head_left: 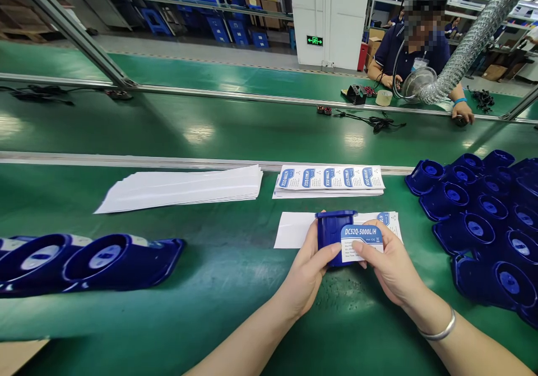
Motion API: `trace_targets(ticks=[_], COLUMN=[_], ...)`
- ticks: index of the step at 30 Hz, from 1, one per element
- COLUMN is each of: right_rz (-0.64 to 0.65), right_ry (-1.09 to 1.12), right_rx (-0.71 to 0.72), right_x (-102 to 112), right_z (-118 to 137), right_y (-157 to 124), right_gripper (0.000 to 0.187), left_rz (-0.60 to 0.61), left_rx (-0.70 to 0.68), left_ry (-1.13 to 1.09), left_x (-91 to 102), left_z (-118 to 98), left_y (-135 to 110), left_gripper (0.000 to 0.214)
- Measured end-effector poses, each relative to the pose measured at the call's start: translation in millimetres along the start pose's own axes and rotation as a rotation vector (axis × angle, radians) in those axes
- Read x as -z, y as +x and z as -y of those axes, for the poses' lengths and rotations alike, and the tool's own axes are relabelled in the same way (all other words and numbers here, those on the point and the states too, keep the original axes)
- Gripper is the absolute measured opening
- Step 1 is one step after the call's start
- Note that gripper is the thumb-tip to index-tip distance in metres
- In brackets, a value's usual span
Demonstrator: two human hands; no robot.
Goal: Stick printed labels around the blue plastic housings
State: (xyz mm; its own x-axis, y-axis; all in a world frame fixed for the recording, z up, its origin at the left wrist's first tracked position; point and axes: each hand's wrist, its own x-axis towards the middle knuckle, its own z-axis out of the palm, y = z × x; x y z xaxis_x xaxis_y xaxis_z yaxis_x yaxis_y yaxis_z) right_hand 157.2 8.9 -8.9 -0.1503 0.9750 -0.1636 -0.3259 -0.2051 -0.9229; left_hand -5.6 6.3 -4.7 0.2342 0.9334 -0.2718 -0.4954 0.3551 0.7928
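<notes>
My left hand (310, 265) is closed round a dark blue plastic housing (332, 226), its thumb lying across the front. A white and blue printed label (362, 244), reading DC52Q-5000L/H, lies against the housing's right part. Pinched between thumb and fingers of my right hand (389, 261), the label's right side sticks out past the housing. I cannot tell how much of it is stuck down. Just behind both hands lies a label sheet (294, 230), mostly blank white at its left, with a few printed labels at its right end.
Stacked label sheets (330, 179) and white strips (185, 188) lie farther back. Several blue housings (474, 229) crowd the right; labelled housings (113, 261) stand at left. Across the metal rail (235, 97), a co-worker (420, 51) sits by a silver duct hose (474, 45).
</notes>
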Motion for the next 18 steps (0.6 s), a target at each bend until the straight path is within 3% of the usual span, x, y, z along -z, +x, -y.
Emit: trace_targets(ticks=[11, 18], right_rz=[0.099, 0.151], right_ry=[-0.002, -0.008], right_rx=[0.000, -0.009], right_x=[-0.7, -2.4], right_z=[1.6, -0.3], right_y=[-2.6, -3.0], right_gripper=[0.020, 0.019], left_rz=[-0.096, -0.148], left_rx=[0.018, -0.020], left_ry=[0.020, 0.057], left_x=[-2.2, -2.7], left_z=[1.2, 3.9], left_y=[2.4, 6.0], left_gripper=[0.051, 0.051])
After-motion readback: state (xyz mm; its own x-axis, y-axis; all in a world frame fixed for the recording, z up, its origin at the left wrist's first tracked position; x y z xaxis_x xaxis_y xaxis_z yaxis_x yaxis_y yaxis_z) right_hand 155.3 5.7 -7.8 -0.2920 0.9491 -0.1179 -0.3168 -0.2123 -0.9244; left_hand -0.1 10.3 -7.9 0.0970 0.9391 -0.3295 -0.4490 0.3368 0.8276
